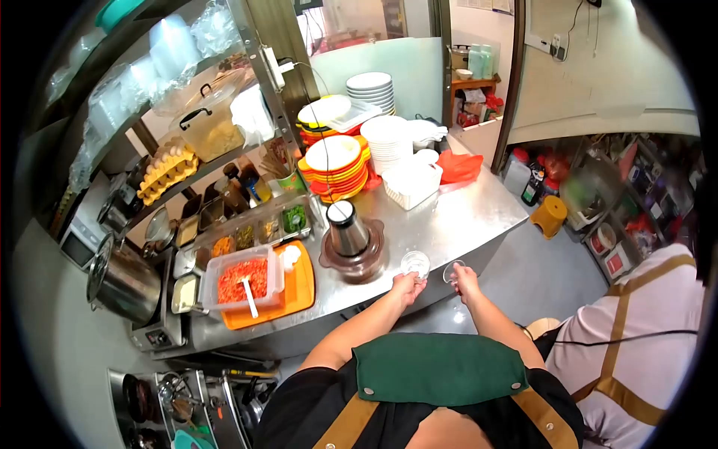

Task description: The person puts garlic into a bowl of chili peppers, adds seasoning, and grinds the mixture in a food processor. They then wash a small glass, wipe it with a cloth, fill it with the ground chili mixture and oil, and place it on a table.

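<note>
two small cups [415, 263], one in each hand's fingers [410, 283]

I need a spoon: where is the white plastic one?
The white plastic spoon stands in the clear tub of chopped red chilli, on the orange tray, left of the chopper.

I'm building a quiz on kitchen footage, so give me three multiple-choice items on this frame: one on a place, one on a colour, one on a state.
1. Where does the clear box of chopped red food sit?
A. on the orange tray
B. on the floor
C. on the top shelf

2. What colour is the small plastic stool?
A. blue
B. yellow
C. white

3. What is in the left hand?
A. nothing
B. a knife
C. a small clear glass cup

Answers: 1 A, the tray's edge shows around the box. 2 B, it stands yellow on the grey floor. 3 C, the fingers grip the cup over the steel counter.
</note>
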{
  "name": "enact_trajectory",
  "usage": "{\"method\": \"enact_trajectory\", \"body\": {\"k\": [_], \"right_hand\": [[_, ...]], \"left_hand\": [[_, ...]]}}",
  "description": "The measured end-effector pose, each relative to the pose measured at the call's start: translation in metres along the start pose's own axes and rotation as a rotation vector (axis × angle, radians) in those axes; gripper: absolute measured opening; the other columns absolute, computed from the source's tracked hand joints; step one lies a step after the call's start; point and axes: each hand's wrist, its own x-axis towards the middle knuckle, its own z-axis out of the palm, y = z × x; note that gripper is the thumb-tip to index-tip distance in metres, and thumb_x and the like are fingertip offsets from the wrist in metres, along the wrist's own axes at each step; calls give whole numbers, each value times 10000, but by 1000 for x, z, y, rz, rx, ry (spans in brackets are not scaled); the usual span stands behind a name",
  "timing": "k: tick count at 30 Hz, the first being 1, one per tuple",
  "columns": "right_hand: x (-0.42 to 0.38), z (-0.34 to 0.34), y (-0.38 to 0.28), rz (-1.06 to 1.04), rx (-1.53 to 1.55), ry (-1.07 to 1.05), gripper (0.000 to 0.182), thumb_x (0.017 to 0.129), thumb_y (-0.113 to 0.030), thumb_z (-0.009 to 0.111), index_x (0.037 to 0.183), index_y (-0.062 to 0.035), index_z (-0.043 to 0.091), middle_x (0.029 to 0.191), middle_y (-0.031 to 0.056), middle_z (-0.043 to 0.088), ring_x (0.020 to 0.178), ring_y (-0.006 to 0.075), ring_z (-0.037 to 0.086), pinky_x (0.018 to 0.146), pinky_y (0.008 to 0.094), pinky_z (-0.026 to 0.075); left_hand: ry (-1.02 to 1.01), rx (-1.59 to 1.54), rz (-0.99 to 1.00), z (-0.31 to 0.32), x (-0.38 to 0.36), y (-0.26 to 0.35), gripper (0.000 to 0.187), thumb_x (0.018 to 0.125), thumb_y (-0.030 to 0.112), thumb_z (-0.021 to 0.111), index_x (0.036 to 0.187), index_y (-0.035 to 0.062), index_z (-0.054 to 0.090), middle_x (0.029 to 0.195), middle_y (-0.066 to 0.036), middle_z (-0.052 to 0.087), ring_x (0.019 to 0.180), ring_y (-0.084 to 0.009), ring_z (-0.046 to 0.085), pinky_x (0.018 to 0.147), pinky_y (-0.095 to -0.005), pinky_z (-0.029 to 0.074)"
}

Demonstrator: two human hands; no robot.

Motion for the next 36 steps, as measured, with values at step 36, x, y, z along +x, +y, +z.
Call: {"method": "enact_trajectory", "body": {"k": [36], "right_hand": [[111,-32,-86,-931,-668,-93,297,670,-67,638,947,-61,530,979,103,474,696,193,508,605,273,448]], "left_hand": [[212,436,1462,66,-168,345,291,794,71,521,1074,19,462,934,-64,546,747,-120,562,530,-193,416]]}}
